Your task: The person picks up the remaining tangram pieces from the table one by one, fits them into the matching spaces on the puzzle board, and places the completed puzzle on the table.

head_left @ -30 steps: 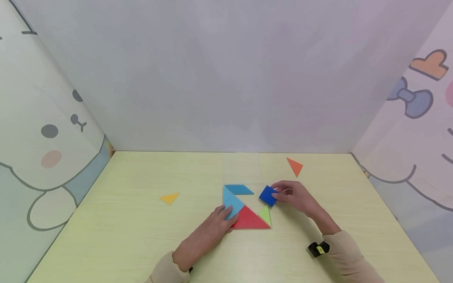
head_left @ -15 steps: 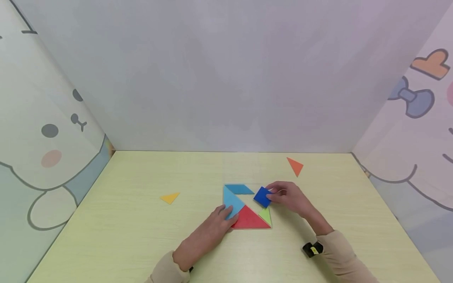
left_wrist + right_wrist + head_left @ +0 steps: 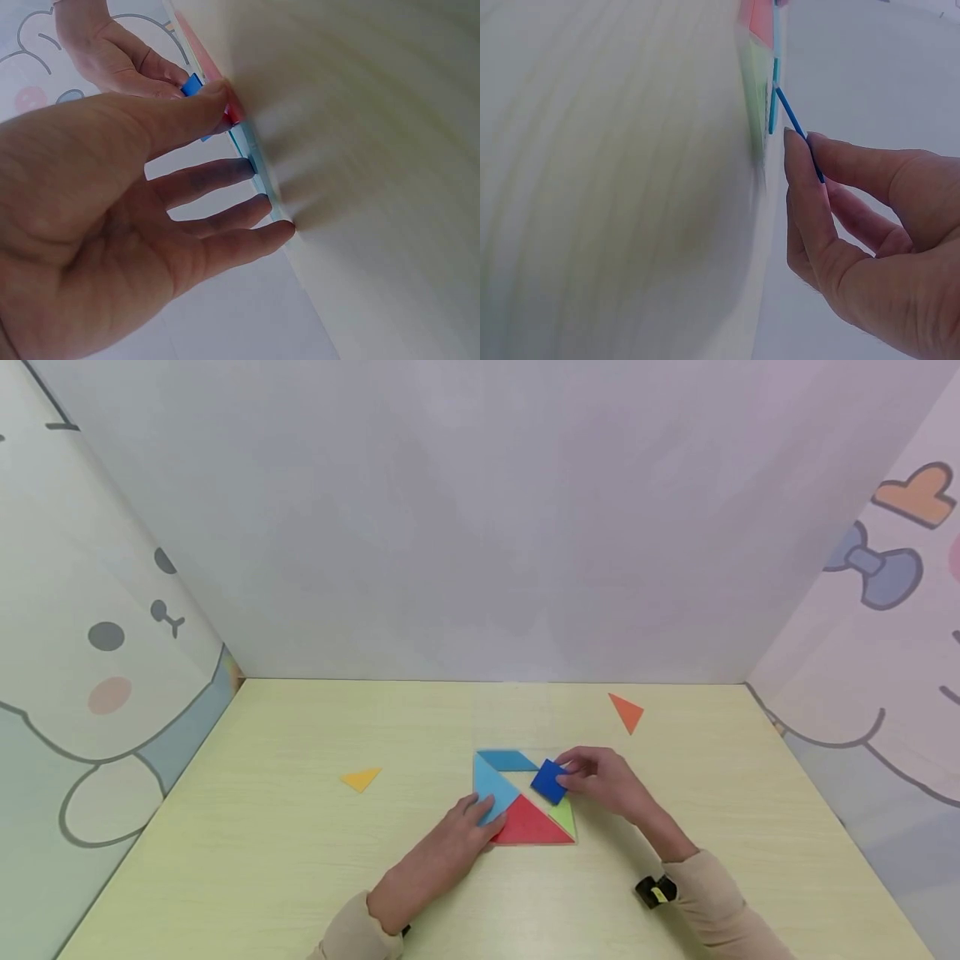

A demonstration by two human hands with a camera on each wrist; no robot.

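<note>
My right hand (image 3: 603, 781) pinches a dark blue square tangram piece (image 3: 548, 782) between thumb and fingers. In the right wrist view the square (image 3: 790, 112) is seen edge-on, tilted, its far edge close to the pieces. My left hand (image 3: 448, 845) rests with spread fingers on a light blue triangle (image 3: 493, 783) and the left end of a red triangle (image 3: 531, 825). Those two lie edge to edge. Along the top is a blue parallelogram (image 3: 508, 761); at the right corner, a green triangle (image 3: 565, 818), partly hidden under the square in the head view.
A yellow triangle (image 3: 362, 779) lies apart on the left of the pale wooden table (image 3: 285, 877). Farther back on the right is an orange triangle (image 3: 627, 712). A grey wall (image 3: 495, 527) stands behind, and cartoon-printed panels flank both sides.
My right hand has moved left with the blue square, bringing it over the gap between the parallelogram and the green triangle. My left hand stays in place.
</note>
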